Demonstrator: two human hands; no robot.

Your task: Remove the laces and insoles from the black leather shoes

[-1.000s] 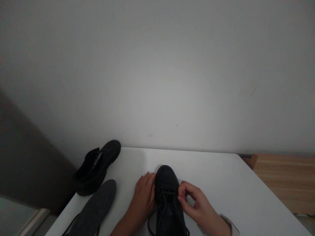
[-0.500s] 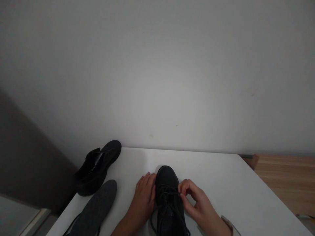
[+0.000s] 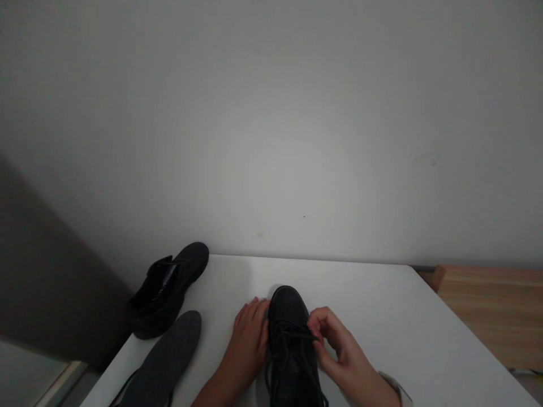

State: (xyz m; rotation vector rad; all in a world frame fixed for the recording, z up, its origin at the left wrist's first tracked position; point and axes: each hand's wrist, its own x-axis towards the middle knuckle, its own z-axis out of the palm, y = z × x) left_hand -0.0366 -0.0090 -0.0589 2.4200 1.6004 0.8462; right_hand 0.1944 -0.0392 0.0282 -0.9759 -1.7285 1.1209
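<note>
A black lace-up shoe (image 3: 288,305) stands upright on the white table, its toe pointing away from me and its heel cut off by the lower edge. My left hand (image 3: 249,336) lies along the shoe's left side, fingers stretched forward and touching it. On the right, my right hand (image 3: 337,347) pinches a black shoelace (image 3: 303,337) between thumb and index finger beside the eyelets. Other loose lace lengths hang over the shoe's tongue and left side.
A second black shoe (image 3: 159,302) stands at the table's (image 3: 373,294) left back corner. A dark grey insole (image 3: 169,356) lies in front of it. Behind rises a pale wall (image 3: 297,141). Wooden boards (image 3: 487,311) show beyond the right edge.
My right hand's fingertips have shifted slightly, with the thumb a little lower on the lace. The lace loop at the shoe's left has drawn closer to the shoe. My left hand stays still.
</note>
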